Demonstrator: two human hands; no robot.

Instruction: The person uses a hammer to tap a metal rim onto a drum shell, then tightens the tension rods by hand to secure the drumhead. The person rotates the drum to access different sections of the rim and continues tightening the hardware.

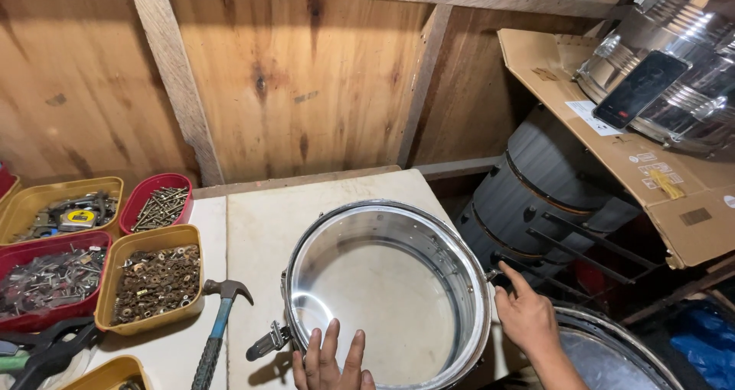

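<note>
Chrome-bright drum shell (387, 290) standing open-end up on the pale worktop (260, 221), near the right edge, clear head at the bottom showing the table through it. Left hand (331, 363) laid flat on the near rim, fingers (331, 340) spread and stretched out, pressing rather than gripping, nothing closed in it. Right hand (527, 313) against the outer right wall of the shell, forefinger pointing up and left at a small metal lug (494, 275), remaining fingers loosely curled; touching the hardware, not clasped round anything visible. A tension bracket (266, 342) jutting from the shell's near-left side.

Left of the drum, a claw hammer (217, 325) with a blue and black handle lying on the table. Further left, a cluster of trays: a yellow tray (157, 279) holding rusty nuts and washers; a red tray (52, 279) full of grey screws and small fittings; a far red tray (158, 201) of long screws; a far yellow tray (63, 210) with a tape measure and assorted metal parts. Black clamp handles (42, 348) at the near-left corner.

Right of the table, dark drum shells (536, 199) stacked on their sides, under a cardboard sheet (643, 160) carrying more chrome shells (674, 53) and a dark phone (640, 88). Plank wall (291, 76) behind.
</note>
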